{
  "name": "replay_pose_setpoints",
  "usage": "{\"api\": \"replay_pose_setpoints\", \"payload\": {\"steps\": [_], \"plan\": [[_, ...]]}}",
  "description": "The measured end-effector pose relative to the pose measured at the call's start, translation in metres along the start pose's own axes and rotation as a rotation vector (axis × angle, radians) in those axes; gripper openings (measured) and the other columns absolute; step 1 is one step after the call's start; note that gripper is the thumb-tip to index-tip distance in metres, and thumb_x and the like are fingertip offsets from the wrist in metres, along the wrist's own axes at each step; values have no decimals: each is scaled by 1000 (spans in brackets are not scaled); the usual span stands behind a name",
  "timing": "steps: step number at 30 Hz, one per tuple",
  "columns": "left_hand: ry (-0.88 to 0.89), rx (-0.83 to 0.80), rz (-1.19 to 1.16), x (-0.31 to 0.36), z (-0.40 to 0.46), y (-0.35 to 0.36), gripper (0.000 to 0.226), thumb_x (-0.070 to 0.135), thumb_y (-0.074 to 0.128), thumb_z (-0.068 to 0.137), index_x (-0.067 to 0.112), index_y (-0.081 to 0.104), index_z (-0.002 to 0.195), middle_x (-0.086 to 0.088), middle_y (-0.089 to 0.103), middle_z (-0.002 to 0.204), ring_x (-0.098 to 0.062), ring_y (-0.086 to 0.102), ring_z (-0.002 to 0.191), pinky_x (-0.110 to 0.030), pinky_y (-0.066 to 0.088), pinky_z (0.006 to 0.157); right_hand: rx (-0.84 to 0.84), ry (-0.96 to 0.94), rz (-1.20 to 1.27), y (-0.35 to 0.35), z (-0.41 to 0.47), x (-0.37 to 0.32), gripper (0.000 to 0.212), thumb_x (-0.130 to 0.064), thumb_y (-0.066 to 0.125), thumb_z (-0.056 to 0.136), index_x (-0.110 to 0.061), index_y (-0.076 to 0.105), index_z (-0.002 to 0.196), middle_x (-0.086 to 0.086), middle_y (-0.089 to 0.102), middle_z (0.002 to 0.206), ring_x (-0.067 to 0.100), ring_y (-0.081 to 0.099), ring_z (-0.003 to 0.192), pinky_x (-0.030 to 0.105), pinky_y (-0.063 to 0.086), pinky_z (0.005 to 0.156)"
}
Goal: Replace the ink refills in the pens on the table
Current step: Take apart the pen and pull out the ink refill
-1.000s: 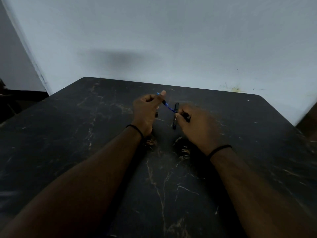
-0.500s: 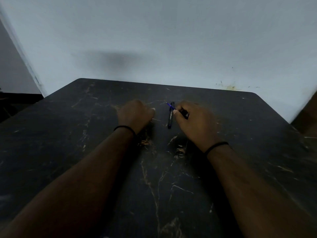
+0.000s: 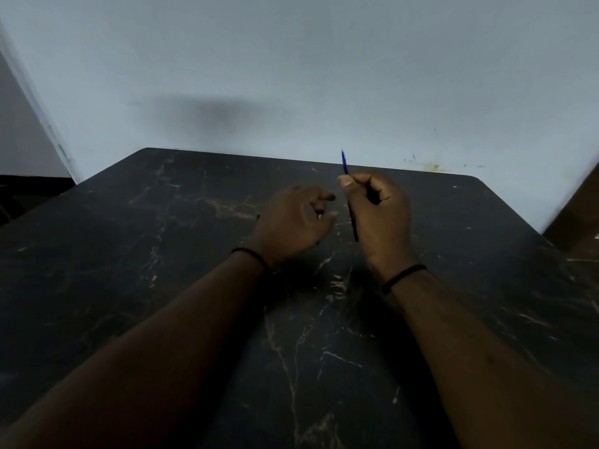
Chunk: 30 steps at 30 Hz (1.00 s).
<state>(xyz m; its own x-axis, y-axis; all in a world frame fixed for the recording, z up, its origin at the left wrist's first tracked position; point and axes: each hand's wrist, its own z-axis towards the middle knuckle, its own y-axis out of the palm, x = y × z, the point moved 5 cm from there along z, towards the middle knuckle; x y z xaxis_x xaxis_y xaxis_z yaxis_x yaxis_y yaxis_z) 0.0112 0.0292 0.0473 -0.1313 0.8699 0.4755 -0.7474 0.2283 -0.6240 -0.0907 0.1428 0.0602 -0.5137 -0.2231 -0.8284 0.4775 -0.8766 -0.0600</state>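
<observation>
My right hand (image 3: 379,215) is closed around a dark pen barrel (image 3: 354,223), held nearly upright above the black marbled table (image 3: 155,260). A thin blue refill (image 3: 344,161) sticks up out of my fist past the thumb, against the wall. The barrel's lower end points down at the table between my hands. A second dark piece (image 3: 372,196) is tucked under my right fingers. My left hand (image 3: 293,222) is blurred, just left of the pen, with its fingers loosely curled. A tiny bright glint shows at its fingertips; I cannot tell what it is.
A pale wall (image 3: 291,76) rises right behind the table's far edge. A brown piece of furniture (image 3: 580,218) stands off the table's right corner. A dark floor area lies beyond the left edge.
My right hand has lifted the pen off the table and tipped it upright, with the blue refill now pointing up. My left hand has let go of the refill and moved closer to the pen.
</observation>
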Motion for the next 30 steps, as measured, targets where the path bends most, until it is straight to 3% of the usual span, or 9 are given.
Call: {"api": "replay_pose_setpoints", "payload": {"steps": [2,6,11,14,17,19,24,28,30], "plan": [[52,-31,-54,10,-2,7,33,33,74,82,18,72,112,6,73,93,19,52,67,-3,34,64,21,-2,58,-1,0,-2,13,-16,71,90,-25,69,81,19,68,84,12,60,73,24,52,68],[10,-33,-173,15,-3,8,23,22,76,82,12,75,102,2,76,89,14,57,59,-13,44,62,-30,16,112,4,-3,-2,12,-16,71,90,-25,70,82,5,67,79,0,60,69,15,51,66],[-34,-14,-267,15,-5,3,5,8,73,84,9,72,79,3,71,70,4,61,56,-27,54,60,-49,3,69,10,-9,-6,6,-17,70,92,-12,73,91,24,68,86,32,65,78,39,56,71],[-84,-74,-178,9,-3,7,8,18,75,85,16,71,78,2,71,74,-10,66,66,-33,55,65,145,-120,131,-4,-7,-22,6,-11,65,95,-15,68,92,10,69,84,13,63,77,24,53,67],[-118,-105,-149,4,-3,12,8,24,75,85,17,73,81,3,72,75,-13,68,68,-38,59,68,394,-166,263,-28,1,-30,11,-10,56,99,-18,57,92,16,68,84,25,64,75,31,51,64],[-143,-96,-159,2,-3,14,10,26,75,85,15,74,86,2,73,76,-12,69,68,-39,61,69,494,-183,299,-41,7,-28,10,-11,51,101,-18,53,93,14,67,75,23,63,66,29,50,60],[-165,-70,-202,-1,-3,14,11,25,76,85,16,75,92,4,74,80,-7,70,66,-39,62,68,484,-133,-34,-59,13,5,7,-21,59,97,-17,56,92,0,63,70,12,61,65,27,50,68],[-170,-59,-217,-2,-4,14,13,24,76,85,14,75,92,-1,75,81,-16,71,69,-44,62,67,436,-16,-185,-66,18,29,8,-27,65,94,-21,61,89,-3,63,79,11,58,72,12,44,64],[-181,-50,-213,-3,-4,14,13,24,76,84,13,76,91,-3,75,82,-19,71,71,-45,61,69,435,-15,-308,-70,23,29,10,-30,67,92,-21,67,89,1,65,82,14,59,75,18,44,65]]}}
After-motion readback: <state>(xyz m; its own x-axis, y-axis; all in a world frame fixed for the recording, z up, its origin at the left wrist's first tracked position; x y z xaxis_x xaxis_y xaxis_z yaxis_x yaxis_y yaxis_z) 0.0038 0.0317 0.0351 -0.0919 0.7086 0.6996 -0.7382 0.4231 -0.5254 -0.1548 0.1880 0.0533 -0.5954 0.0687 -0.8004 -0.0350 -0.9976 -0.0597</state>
